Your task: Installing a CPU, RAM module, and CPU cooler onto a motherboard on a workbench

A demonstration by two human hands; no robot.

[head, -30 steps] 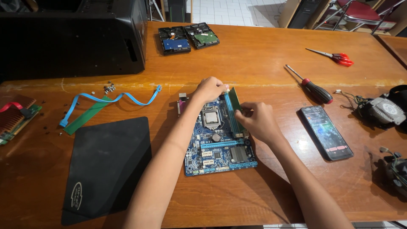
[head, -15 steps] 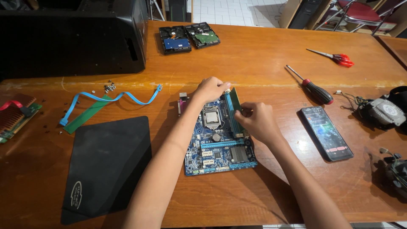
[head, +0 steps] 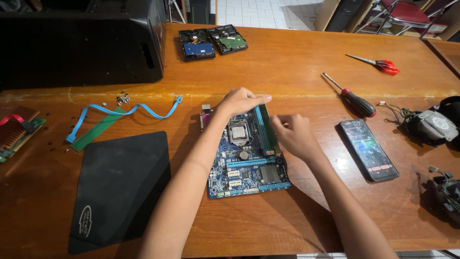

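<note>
Your right hand [head: 292, 136] has let go of the memory stick [head: 265, 127] it pinched at mid-frame a second ago; it now sits just right of the stick, fingers loosely curled. Your left hand [head: 241, 101] has stretched its fingers further right across the stick's upper end. The blue motherboard [head: 247, 160] looks turned slightly, its lower edge swung rightward.

A blue motherboard [head: 247, 160] lies flat beneath the fingers, a green memory stick [head: 266, 125] standing edgewise between both hands' fingertips.
</note>
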